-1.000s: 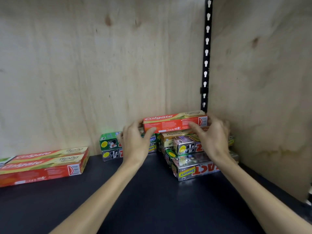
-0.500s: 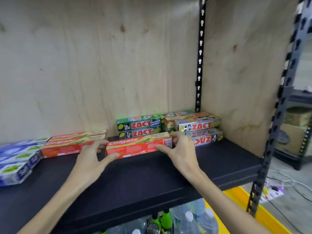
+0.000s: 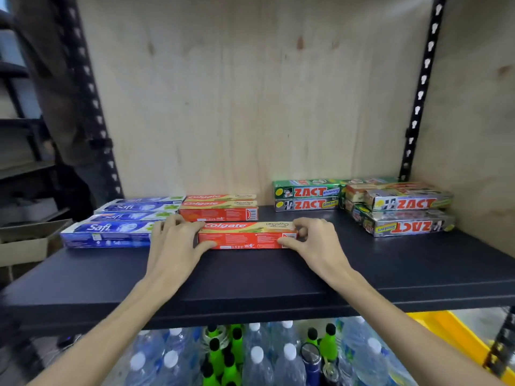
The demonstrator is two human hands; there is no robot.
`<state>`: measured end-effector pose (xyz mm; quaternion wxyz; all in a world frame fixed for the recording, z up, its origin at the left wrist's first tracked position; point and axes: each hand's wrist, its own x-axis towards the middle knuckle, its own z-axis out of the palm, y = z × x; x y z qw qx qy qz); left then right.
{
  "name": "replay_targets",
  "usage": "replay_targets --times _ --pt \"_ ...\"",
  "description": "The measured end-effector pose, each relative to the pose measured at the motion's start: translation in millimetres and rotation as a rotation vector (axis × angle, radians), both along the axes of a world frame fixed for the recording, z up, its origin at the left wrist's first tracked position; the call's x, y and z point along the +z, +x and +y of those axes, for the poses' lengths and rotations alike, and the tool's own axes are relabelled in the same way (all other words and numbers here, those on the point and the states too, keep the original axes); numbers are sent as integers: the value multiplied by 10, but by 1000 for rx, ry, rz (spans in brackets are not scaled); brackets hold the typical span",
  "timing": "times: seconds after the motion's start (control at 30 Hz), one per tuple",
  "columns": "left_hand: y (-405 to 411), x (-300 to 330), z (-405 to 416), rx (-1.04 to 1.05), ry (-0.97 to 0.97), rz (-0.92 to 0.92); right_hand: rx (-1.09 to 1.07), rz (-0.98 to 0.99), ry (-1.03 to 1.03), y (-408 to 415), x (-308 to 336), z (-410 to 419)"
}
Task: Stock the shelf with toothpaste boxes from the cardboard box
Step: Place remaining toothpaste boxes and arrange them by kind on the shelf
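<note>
A red Colgate box point(image 3: 246, 235) lies flat on the black shelf point(image 3: 278, 277), in front of a stack of Colgate boxes point(image 3: 220, 208). My left hand point(image 3: 174, 242) grips its left end and my right hand point(image 3: 315, 242) pinches its right end. Several blue Safi boxes point(image 3: 111, 229) lie to the left. Green and silver Zact boxes point(image 3: 306, 197) stand at the back right, with another Zact pile point(image 3: 401, 210) in the right corner. The cardboard box point(image 3: 25, 240) sits at the far left, off the shelf.
Plywood panels point(image 3: 250, 93) form the back and right walls, with black slotted uprights point(image 3: 419, 87) at the corners. Under the shelf stand several water bottles point(image 3: 262, 360) and green bottles point(image 3: 231, 355). A yellow bin edge point(image 3: 457, 338) shows at the lower right.
Both hands carried the Colgate box from the top of the Zact pile at the right corner leftward and down onto the shelf, in front of the Colgate stack. The camera pulled back.
</note>
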<state>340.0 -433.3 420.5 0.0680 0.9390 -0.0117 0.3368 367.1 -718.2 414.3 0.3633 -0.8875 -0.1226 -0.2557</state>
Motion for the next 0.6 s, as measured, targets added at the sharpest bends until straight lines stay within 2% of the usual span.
replay_targets --times 0.2,0.6 --pt "236 71 268 65 116 -21 57 -50 -132 326 1 334" --pt "596 40 642 137 -14 11 151 -103 -126 839 -34 655"
